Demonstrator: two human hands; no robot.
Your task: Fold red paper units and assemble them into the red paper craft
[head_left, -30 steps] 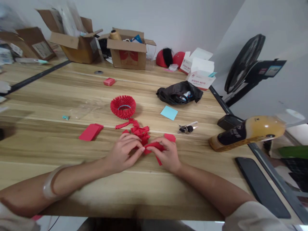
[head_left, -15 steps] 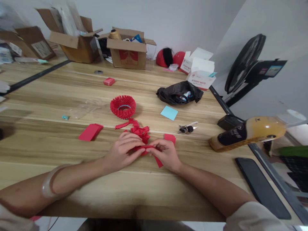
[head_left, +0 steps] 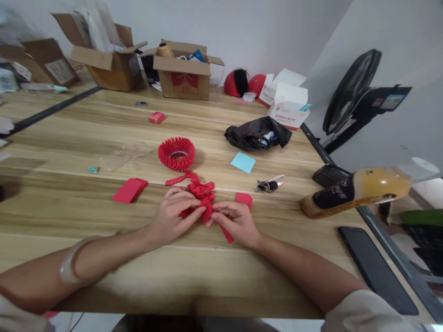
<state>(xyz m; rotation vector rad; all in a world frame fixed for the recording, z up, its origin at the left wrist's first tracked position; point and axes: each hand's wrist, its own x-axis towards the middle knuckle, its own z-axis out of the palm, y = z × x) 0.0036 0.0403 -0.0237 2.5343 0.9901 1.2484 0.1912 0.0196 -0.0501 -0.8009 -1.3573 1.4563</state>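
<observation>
Between my two hands is a small red paper piece point(head_left: 206, 210), partly folded. My left hand point(head_left: 178, 213) pinches it from the left with thumb and fingers. From the other side my right hand point(head_left: 235, 222) closes its fingertips on the paper's right edge. Just beyond my fingers lies a pile of folded red paper pieces point(head_left: 200, 188). A red paper strip point(head_left: 227, 234) sticks out beneath my right hand, and red sheets point(head_left: 244, 198) lie behind it. Farther off stands a round red bowl point(head_left: 176, 153) built of many folded paper points.
A stack of red paper point(head_left: 129, 190) lies to the left. Blue paper point(head_left: 243, 162), keys point(head_left: 268, 185) and a black bag point(head_left: 258, 133) are beyond my right hand. A bottle point(head_left: 353, 191) and a phone point(head_left: 377, 269) occupy the right side. Cardboard boxes point(head_left: 185, 83) line the back.
The red paper was a narrow band held level between both hands; now it is turned, showing a broader face. My right fingertips have shifted slightly down its edge.
</observation>
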